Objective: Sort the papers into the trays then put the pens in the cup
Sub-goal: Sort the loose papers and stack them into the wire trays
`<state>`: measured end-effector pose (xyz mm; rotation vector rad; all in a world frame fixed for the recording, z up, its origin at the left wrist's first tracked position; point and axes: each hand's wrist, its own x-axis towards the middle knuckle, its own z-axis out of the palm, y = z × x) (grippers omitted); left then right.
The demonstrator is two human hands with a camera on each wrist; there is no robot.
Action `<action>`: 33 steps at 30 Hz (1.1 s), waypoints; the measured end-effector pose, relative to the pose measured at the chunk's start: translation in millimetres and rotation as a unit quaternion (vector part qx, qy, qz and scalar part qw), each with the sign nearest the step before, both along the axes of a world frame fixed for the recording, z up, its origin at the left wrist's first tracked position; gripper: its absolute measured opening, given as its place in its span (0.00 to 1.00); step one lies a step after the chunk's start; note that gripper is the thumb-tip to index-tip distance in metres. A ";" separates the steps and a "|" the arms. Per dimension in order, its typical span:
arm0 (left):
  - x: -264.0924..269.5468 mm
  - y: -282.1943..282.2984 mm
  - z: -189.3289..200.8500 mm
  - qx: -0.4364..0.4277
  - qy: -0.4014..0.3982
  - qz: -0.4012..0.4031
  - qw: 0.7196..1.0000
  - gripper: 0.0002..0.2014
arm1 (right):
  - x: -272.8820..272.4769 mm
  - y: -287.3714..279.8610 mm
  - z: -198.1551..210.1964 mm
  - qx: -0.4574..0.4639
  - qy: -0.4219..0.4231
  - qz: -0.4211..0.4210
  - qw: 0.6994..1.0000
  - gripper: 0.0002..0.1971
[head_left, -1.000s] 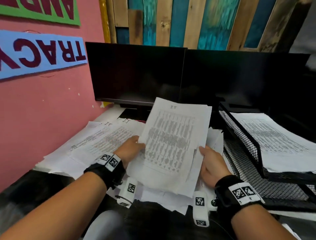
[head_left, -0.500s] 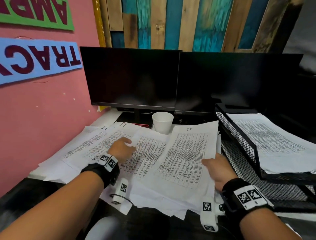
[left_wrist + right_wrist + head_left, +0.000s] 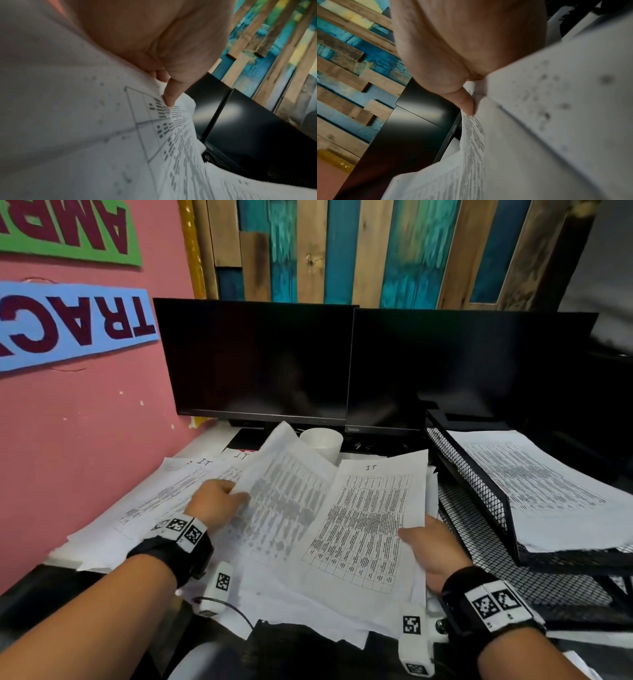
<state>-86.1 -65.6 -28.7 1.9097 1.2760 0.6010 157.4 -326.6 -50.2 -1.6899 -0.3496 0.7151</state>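
Note:
Printed sheets lie spread over the desk. My left hand (image 3: 219, 501) pinches the left edge of one sheet (image 3: 277, 501) and holds it lifted, its back side facing me. In the left wrist view the thumb (image 3: 169, 97) presses on that paper (image 3: 102, 135). My right hand (image 3: 431, 546) grips the right edge of a stack topped by a sheet marked "IT" (image 3: 370, 522); the right wrist view shows the thumb (image 3: 467, 104) on the stack (image 3: 539, 135). A white cup (image 3: 322, 441) stands behind the papers. The black mesh tray (image 3: 479, 494) at right holds printed sheets (image 3: 548, 487). No pens are visible.
Two dark monitors (image 3: 260, 361) stand along the back of the desk. A pink wall (image 3: 85, 422) with signs bounds the left side. More loose sheets (image 3: 150, 501) lie at left. A lower mesh shelf (image 3: 507, 570) sits under the tray.
The sheet first held upright was laid down at left. My left hand has now lifted a sheet from the left pile again; my right hand stays on the stack's right edge.

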 end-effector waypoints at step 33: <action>55.9 -57.2 -8.8 -0.091 -0.065 -0.170 0.979 0.08 | -4.6 -6.2 5.6 0.030 -0.014 -0.021 0.999 0.15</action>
